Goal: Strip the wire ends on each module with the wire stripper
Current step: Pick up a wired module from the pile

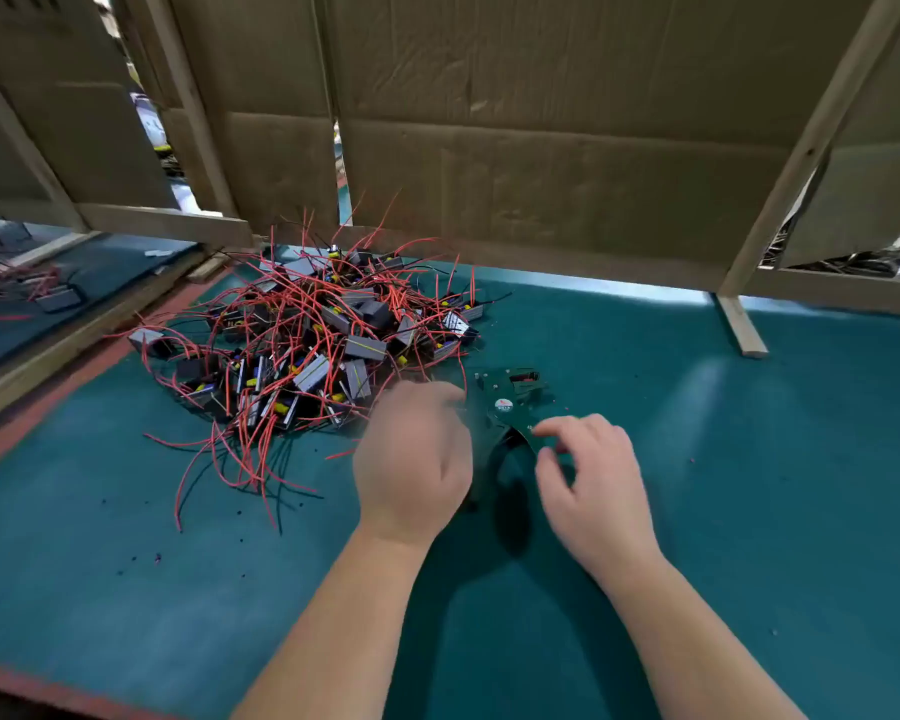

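A big heap of small grey and black modules [313, 350] with tangled red wires lies on the green mat, left of centre. The dark green wire stripper [507, 402] lies flat on the mat just right of the heap, jaws pointing away from me. My left hand [414, 459] is blurred, its fingers curled down beside the stripper's left handle at the heap's near edge; what it holds, if anything, is hidden. My right hand [591, 480] hovers over the right handle with fingers spread, thumb and forefinger close to it.
A cardboard and wooden-slat partition [489, 148] walls off the back of the green mat [749, 459]. A wooden foot [741, 324] juts onto the mat at right. Small dark scraps [157, 557] dot the mat near left. More wired modules [48, 296] lie beyond the left edge.
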Demonstrator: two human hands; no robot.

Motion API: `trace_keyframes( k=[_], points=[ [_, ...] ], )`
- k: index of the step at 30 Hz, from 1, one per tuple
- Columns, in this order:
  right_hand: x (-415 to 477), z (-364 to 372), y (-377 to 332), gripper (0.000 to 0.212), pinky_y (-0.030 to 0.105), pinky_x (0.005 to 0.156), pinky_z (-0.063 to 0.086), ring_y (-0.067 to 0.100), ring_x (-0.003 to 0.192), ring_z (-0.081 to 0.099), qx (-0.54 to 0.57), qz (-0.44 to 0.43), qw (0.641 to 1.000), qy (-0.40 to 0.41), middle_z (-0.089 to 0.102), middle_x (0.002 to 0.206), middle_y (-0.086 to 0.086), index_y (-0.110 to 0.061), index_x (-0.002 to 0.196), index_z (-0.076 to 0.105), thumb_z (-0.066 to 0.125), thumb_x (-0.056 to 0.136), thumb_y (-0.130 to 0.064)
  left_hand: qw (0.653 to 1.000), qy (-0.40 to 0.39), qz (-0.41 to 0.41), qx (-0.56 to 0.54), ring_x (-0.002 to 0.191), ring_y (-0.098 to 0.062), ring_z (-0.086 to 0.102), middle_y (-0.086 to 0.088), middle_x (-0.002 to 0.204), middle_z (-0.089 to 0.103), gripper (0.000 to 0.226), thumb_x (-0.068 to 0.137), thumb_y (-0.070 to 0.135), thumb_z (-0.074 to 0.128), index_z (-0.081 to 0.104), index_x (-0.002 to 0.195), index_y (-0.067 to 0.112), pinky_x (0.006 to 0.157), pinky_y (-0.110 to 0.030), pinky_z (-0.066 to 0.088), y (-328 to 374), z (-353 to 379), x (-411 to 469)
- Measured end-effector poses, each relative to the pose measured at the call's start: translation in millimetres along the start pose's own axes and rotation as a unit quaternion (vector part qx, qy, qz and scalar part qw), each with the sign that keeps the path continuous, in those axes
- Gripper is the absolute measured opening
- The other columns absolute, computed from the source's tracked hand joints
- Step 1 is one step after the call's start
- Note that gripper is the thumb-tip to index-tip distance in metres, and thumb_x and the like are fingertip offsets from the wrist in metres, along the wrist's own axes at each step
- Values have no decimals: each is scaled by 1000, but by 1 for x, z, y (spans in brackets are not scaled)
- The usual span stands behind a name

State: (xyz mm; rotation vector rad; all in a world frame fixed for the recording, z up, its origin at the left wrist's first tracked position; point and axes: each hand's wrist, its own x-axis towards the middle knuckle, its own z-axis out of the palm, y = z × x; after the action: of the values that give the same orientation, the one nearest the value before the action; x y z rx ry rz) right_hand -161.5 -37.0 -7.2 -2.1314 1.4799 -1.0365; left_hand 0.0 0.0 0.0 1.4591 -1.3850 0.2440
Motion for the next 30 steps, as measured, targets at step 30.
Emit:
trace_keyframes(
  k=[30],
  points=[
    [7, 6, -1, 63, 43, 112, 20, 27, 124, 40, -268, 32, 959, -88, 47, 134, 4, -23, 143, 33, 42, 92, -59, 971, -95, -87, 203, 72, -19, 54, 7, 71, 60, 33, 88, 50, 59, 73, 86, 20, 88, -39, 45, -27, -34, 139]
  ],
)
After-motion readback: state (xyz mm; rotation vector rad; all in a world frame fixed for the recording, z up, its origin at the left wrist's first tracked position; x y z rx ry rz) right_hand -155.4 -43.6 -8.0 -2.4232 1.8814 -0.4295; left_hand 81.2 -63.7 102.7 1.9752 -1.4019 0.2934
